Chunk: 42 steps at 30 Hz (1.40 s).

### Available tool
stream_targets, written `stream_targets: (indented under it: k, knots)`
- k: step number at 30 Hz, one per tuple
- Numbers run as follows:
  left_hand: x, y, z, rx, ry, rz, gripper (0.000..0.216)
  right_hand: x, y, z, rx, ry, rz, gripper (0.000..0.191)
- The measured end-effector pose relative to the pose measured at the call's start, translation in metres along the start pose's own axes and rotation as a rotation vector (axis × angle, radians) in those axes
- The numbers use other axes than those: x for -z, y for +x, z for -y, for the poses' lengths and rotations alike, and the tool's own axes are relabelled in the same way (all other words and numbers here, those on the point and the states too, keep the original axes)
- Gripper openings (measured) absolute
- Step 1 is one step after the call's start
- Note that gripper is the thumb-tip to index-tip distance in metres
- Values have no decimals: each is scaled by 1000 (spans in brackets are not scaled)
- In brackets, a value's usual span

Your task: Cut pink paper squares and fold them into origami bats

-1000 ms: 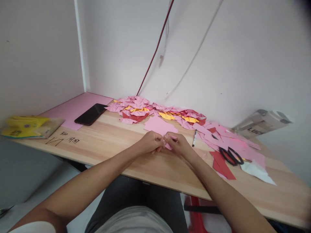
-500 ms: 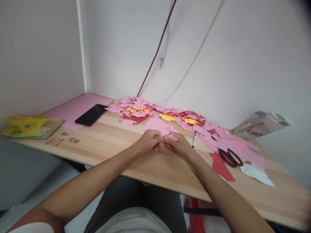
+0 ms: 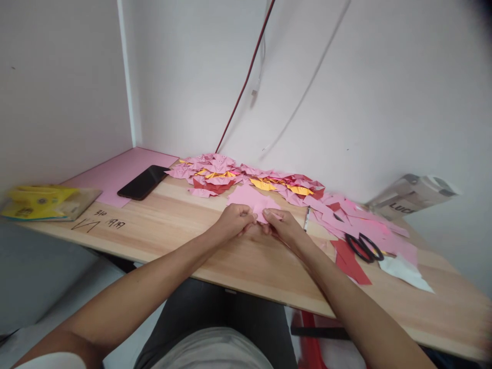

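Note:
Over the middle of the table, my left hand (image 3: 235,220) and my right hand (image 3: 283,223) are close together. Both pinch a small piece of pink paper (image 3: 262,209) between thumbs and fingers. Its lower edge is partly covered by the fingertips. Just behind my hands, more pink paper (image 3: 244,196) shows; I cannot tell whether it is one with the held piece. A marker pen (image 3: 307,219) lies right of my right hand.
Along the wall runs a heap of folded pink, red and yellow paper (image 3: 219,171). A black phone (image 3: 143,183) and a yellow packet (image 3: 40,201) are left. Black-handled scissors (image 3: 364,248), red paper (image 3: 350,261) and a white scrap (image 3: 406,273) lie right. A red cable (image 3: 245,84) hangs behind.
My hands have drawn slightly apart, the right one shifting a little to the right. More of the pink paper shows between the fingertips.

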<state>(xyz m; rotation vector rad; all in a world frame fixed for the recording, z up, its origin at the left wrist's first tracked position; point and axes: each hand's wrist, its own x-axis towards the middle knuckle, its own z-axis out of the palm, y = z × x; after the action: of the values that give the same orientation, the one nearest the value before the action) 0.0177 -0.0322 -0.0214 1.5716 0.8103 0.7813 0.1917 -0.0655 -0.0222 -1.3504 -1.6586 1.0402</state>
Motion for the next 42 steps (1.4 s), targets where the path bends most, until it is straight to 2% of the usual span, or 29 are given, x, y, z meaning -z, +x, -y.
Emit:
stream_targets:
  k: [5, 12, 19, 26, 37, 42]
  knots:
    - [1, -2, -5, -22, -24, -13, 31, -7, -2, 1, -6, 2, 15, 48]
    - [-1, -3, -6, -4, -83, 68, 26, -5, -5, 1, 95, -12, 8, 44]
    - [-1, -3, -7, 8, -125, 119, 21, -3, -2, -2, 50, -60, 0, 51]
    - [-3, -3, -6, 22, -151, 189, 17, -7, -5, 8, 54, -72, -72, 47]
    - [-2, -3, -8, -12, -139, 170, 24, -9, -5, 2, 42, 76, -44, 53]
    - [-1, -3, -5, -3, -83, 145, 18, -9, -4, 0, 44, 64, -37, 44]
